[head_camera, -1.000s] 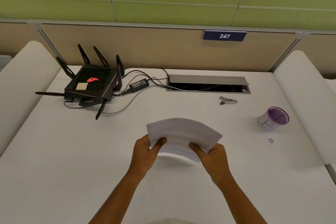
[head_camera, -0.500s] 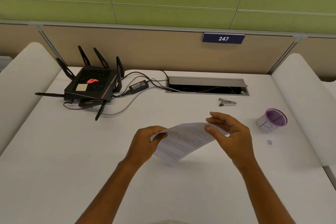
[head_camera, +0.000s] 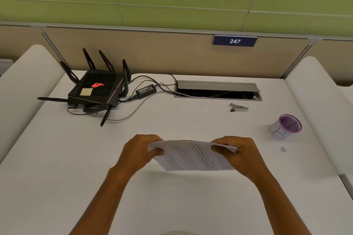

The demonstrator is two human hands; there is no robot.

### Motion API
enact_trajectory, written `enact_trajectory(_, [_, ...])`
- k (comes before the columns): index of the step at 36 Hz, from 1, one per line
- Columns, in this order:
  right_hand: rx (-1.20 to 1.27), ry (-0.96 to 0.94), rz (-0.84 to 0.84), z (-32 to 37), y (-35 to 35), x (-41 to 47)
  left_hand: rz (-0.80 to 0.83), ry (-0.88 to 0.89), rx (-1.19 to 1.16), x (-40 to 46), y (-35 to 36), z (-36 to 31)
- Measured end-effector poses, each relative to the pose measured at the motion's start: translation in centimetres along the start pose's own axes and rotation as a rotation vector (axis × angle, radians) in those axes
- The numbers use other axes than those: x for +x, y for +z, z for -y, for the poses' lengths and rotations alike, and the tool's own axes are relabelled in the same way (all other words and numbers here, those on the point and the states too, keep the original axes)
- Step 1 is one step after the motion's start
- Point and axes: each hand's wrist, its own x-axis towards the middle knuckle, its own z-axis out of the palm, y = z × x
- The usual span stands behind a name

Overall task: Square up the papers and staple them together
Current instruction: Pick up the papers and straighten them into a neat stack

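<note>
Papers [head_camera: 193, 156] sit pinched at their side edges by your left hand [head_camera: 140, 151] and right hand [head_camera: 239, 155], both closed on them. Stapler [head_camera: 239, 108] lies beyond the papers, untouched; cup [head_camera: 285, 127] stands right of them.

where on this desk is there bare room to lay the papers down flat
Free: the near desk under and around both hands, and the middle strip between papers and cable tray. Crowded: far left with router and cables; stapler and cup at right.
</note>
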Motion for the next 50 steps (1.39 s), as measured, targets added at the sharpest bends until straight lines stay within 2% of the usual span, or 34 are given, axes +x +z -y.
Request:
enact_trajectory(3, [0.085,0.102,-0.025,0.0,-0.9,-0.7,-0.001,-0.093,-0.143,-0.8,-0.5,2.4])
enact_trajectory(7, [0.277,0.230,-0.128,0.3,-1.0,-1.2,-0.076,-0.235,-0.638,-1.6,0.3,2.6])
enact_trajectory(10, [0.338,0.232,-0.160,0.6,-0.5,-1.5,-0.085,-0.243,-0.778,-1.7,1.6,1.6])
enact_trajectory(12, [0.360,0.231,-0.186,0.7,-0.1,-1.6,-0.150,-0.259,-0.827,-1.5,2.0,0.7])
enact_trajectory(15, [0.409,0.247,-0.234,0.6,0.5,-1.7,-0.252,-0.271,-0.857,-1.0,2.7,-0.1])
enact_trajectory(19, [0.485,0.328,-0.324,-0.6,1.9,-1.8,-0.283,-0.316,-0.856,-0.7,4.0,0.3])
enact_trajectory(26, [0.389,0.527,-0.247,-4.1,5.1,-3.6,-0.238,-0.422,-0.754,-1.7,7.6,2.6])
enact_trajectory(31, [0.434,0.529,-0.289,-3.7,5.0,-4.1,-0.311,-0.428,-0.752,-2.4,8.0,2.6])
enact_trajectory(44, [0.434,0.626,-0.281,-4.7,5.3,-4.4,-0.282,-0.358,-0.744,-1.7,7.3,2.4])
enact_trajectory(50, [0.405,0.666,-0.252,-5.4,6.2,-4.6,-0.224,-0.416,-0.676,-0.9,7.9,3.4])
